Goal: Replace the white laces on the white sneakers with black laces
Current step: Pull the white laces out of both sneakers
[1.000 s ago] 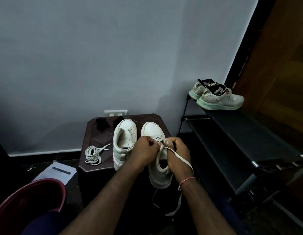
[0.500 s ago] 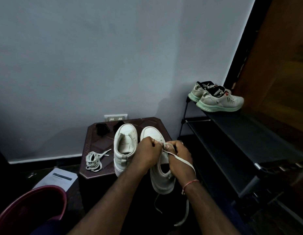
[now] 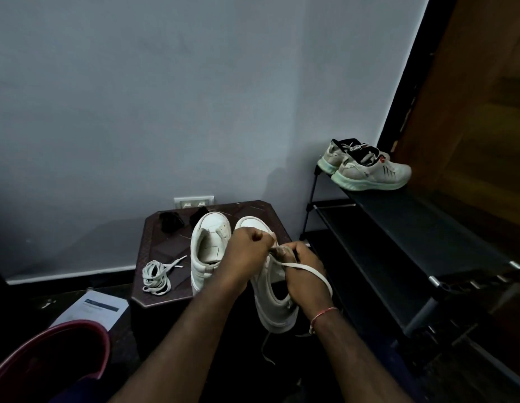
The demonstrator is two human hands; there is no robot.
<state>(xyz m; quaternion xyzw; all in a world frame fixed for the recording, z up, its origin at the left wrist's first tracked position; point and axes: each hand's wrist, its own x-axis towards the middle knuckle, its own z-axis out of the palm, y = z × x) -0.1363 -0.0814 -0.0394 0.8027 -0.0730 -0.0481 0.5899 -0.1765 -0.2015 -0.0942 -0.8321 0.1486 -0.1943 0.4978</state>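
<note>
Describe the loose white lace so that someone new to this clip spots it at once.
Find the dark table by the wall. On its front left, beside the unlaced sneaker, lies a coiled white lace. Unlike the held lace, gripped by the left hand and right hand at the other sneaker, it lies free, touched by nothing.

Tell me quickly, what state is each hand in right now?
Left hand: closed, pinching the white lace above the sneaker.
Right hand: closed, gripping the same lace.

sneakers [image 3: 211, 251] on table [image 3: 163, 248], rack [image 3: 413, 237] right
</note>
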